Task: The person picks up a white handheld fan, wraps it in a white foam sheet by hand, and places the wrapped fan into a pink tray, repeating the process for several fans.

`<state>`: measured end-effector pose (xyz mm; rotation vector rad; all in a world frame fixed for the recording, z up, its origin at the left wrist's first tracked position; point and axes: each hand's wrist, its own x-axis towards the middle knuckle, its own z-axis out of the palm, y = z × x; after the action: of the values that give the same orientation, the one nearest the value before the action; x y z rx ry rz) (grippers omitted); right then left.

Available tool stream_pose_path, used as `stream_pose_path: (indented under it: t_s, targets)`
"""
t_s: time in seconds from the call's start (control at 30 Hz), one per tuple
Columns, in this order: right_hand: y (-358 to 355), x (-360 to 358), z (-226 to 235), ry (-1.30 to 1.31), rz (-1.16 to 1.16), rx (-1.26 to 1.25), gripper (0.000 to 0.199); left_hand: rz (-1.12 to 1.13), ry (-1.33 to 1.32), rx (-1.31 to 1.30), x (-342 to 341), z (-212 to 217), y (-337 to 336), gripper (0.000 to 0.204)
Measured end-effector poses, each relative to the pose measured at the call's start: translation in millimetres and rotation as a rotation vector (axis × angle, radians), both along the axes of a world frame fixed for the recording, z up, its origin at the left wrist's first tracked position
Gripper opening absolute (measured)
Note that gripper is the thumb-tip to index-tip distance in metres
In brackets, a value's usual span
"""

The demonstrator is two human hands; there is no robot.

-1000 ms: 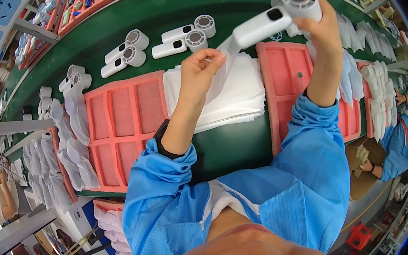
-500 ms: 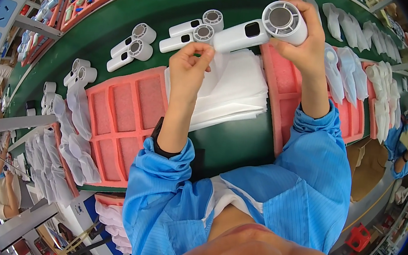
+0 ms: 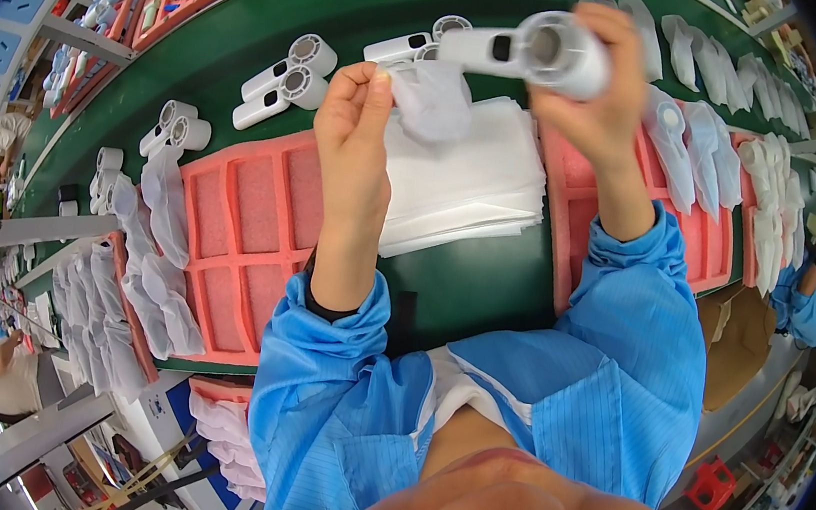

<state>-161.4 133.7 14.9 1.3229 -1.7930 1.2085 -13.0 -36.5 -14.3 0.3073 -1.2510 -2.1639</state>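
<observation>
My right hand (image 3: 603, 86) grips a white handheld fan (image 3: 542, 51) by its round head, the handle pointing left over the green belt (image 3: 455, 281). My left hand (image 3: 356, 113) pinches the top edge of a thin white bag (image 3: 433, 97), which hangs just below the fan's handle. Under both hands lies a stack of white bags (image 3: 466, 186). Both my sleeves are blue.
An empty pink foam tray (image 3: 249, 237) lies to the left, another pink tray (image 3: 694, 217) with bagged fans to the right. More bare white fans (image 3: 281, 84) lie on the belt beyond. Bagged fans (image 3: 140, 265) pile up at far left. Other workers sit at the edges.
My right hand has brought the fan down and left toward my left hand. My left hand has lifted one bag off the stack and raised it to the fan's handle.
</observation>
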Motion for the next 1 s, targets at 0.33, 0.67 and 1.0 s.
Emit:
stream_pose_path:
  t_s: [0.33,0.67,1.0]
  targets:
    - [11.3,22.5,13.5,-0.18,0.252,-0.099,0.061,-0.048,-0.058,-0.103,-6.0,-12.6,7.1,0.017]
    - [-17.8,18.4,-14.9,-0.093,0.363,0.233,0.063,-0.121,-0.443,0.099,-30.1,-61.8,-0.9,0.018]
    - [-25.8,35.6,-36.3,-0.109,0.297,0.391,0.066,0.057,-0.136,-0.103,-16.6,-30.0,10.8,0.01]
